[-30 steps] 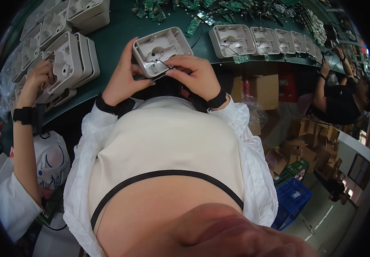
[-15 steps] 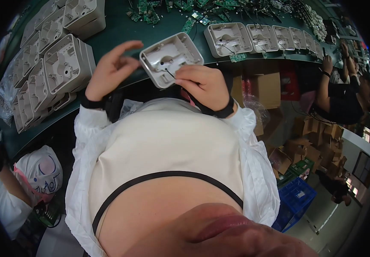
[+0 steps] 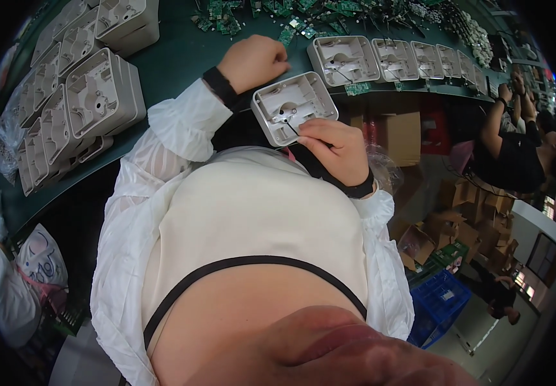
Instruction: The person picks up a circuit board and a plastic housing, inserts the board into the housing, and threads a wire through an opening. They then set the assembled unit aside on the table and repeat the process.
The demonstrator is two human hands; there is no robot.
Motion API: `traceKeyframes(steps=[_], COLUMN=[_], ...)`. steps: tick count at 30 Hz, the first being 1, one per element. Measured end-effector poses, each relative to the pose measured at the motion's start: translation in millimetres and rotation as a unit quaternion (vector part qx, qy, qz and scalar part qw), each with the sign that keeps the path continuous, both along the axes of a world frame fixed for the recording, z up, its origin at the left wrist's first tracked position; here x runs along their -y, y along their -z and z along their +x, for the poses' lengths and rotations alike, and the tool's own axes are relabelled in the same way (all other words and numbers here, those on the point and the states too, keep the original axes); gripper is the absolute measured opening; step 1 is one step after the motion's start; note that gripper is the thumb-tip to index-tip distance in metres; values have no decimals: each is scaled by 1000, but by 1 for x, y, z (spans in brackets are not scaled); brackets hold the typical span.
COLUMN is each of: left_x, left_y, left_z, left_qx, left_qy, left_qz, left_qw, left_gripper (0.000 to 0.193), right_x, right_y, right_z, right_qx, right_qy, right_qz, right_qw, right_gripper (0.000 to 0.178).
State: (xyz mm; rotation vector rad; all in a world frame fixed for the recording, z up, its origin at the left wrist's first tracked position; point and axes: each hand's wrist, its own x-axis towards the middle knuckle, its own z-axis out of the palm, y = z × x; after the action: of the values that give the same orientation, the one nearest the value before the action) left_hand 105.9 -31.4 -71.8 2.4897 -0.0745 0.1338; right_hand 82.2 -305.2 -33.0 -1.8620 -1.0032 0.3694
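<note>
A white plastic housing [image 3: 294,106], open side up with moulded posts inside, is tilted at the table's near edge. My right hand [image 3: 339,151] is closed on its near right rim. A short black wire [image 3: 292,127] runs from inside the housing to those fingertips. Beyond the housing, my left hand [image 3: 252,63] hovers over the table with curled fingers; whatever they hold, if anything, is hidden. Just past it, small green circuit boards [image 3: 300,27] lie in a loose heap.
Stacked white housings [image 3: 101,96] stand at the left on the green table [image 3: 178,48]. A row of similar housings [image 3: 342,61] runs right, some with a green board at the near edge. Cardboard boxes [image 3: 400,138] and a blue crate [image 3: 442,305] sit below. Another person [image 3: 516,148] works at right.
My left hand has left the housing's left side, moving right and away toward the boards, its fingers now curled. My right hand and the housing have shifted right and nearer me.
</note>
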Motion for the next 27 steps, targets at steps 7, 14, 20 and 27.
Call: traceKeyframes(steps=[7, 14, 20, 27], left_x=[-38, -38, -40, -26], left_y=[-37, -56, -54, -55], left_z=[-41, -74, -87, -97], left_qx=[123, 154, 139, 85], left_qy=[-117, -123, -123, -53], left_qz=[-319, -445, -451, -442], left_qw=[932, 874, 873, 892], left_gripper=[23, 22, 19, 10], right_x=[-33, -71, -85, -99], right_y=[5, 12, 10, -4], right_z=[5, 17, 15, 13], right_qx=[31, 116, 165, -36], right_qy=[8, 49, 87, 11], right_qz=[18, 11, 7, 89], right_qw=[999, 992, 982, 995], right_gripper=[13, 12, 18, 29])
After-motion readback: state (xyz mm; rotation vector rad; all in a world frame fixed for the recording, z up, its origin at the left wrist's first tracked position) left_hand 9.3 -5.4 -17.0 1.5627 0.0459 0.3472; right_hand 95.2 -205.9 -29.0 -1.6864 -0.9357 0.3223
